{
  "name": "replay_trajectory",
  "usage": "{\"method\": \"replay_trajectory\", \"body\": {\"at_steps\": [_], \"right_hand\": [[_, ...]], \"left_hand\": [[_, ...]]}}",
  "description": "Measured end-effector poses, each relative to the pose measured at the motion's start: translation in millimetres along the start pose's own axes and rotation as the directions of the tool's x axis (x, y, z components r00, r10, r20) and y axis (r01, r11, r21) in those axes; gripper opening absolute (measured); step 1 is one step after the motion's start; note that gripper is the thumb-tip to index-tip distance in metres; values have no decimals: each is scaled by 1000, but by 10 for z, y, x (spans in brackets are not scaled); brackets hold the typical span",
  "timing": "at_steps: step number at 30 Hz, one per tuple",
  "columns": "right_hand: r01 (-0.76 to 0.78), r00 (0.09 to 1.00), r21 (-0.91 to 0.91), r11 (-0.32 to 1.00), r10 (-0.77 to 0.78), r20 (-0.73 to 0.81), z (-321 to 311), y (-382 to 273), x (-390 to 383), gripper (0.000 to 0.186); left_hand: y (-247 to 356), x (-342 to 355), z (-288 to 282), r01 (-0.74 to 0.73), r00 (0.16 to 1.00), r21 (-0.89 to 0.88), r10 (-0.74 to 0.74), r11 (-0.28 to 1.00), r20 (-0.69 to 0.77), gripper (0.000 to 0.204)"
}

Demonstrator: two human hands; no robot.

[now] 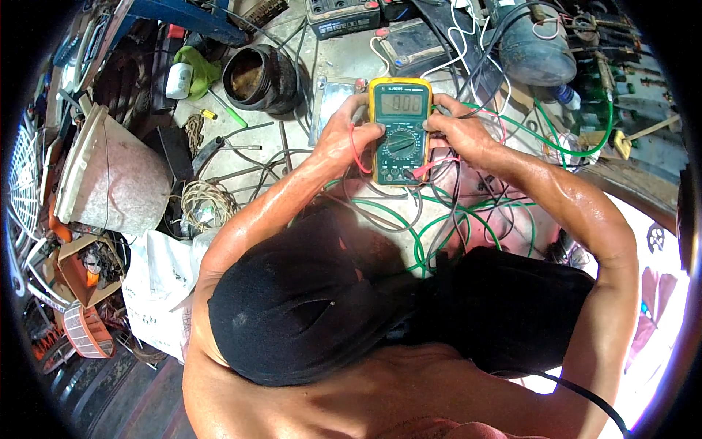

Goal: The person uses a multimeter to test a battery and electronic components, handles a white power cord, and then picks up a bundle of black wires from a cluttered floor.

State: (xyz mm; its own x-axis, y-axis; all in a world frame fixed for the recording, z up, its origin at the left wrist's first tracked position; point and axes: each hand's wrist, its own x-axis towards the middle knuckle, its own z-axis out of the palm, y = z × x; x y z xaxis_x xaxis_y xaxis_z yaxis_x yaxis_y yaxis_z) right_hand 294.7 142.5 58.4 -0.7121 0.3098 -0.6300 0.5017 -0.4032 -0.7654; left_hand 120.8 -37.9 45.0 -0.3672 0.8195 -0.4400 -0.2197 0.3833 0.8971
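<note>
A yellow-cased digital multimeter (pixel 401 130) is held upright in front of me, its screen and dial facing up toward the view. My left hand (pixel 344 139) grips its left edge, thumb on the front. On the opposite edge my right hand (pixel 466 137) holds it, thumb near the dial's side and fingers behind the case. Red and black plugs (pixel 418 173) sit at the sockets along its lower end. A red test lead (pixel 354 146) runs beside my left thumb. The fingers behind the meter are partly hidden.
Green and dark cables (pixel 418 238) tangle on the floor below the meter. Batteries (pixel 344 18) stand at the far side. A dark round pot (pixel 262 79), a dirty white bucket (pixel 121 179) and coiled wire (pixel 208 205) lie left. A grey tank (pixel 537 53) stands far right.
</note>
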Motion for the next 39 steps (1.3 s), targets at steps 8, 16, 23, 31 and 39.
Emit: {"method": "replay_trajectory", "body": {"at_steps": [8, 16, 23, 31, 39], "right_hand": [[0, 1000, -19, 1000, 0, -7, -6, 16, 13, 54], [43, 997, -217, 975, -54, -46, -28, -20, 31, 57], [260, 962, -390, 883, -272, 27, -164, 294, 244, 60], [241, 962, -499, 832, -274, 7, -245, 332, 358, 62], [288, 935, -610, 739, -355, 11, -371, 340, 373, 56]], "left_hand": [[-27, 13, 4, 11, 1000, -19, -11, 1000, -14, 60], [-6, 2, 36, -18, 999, 45, 20, 999, -27, 63], [-404, 169, 4, -292, 944, 381, 328, 877, -33, 67], [-370, 128, -1, -293, 932, 343, 347, 893, -107, 56], [-174, -1, -178, -258, 955, 53, 263, 965, -138, 37]]}}
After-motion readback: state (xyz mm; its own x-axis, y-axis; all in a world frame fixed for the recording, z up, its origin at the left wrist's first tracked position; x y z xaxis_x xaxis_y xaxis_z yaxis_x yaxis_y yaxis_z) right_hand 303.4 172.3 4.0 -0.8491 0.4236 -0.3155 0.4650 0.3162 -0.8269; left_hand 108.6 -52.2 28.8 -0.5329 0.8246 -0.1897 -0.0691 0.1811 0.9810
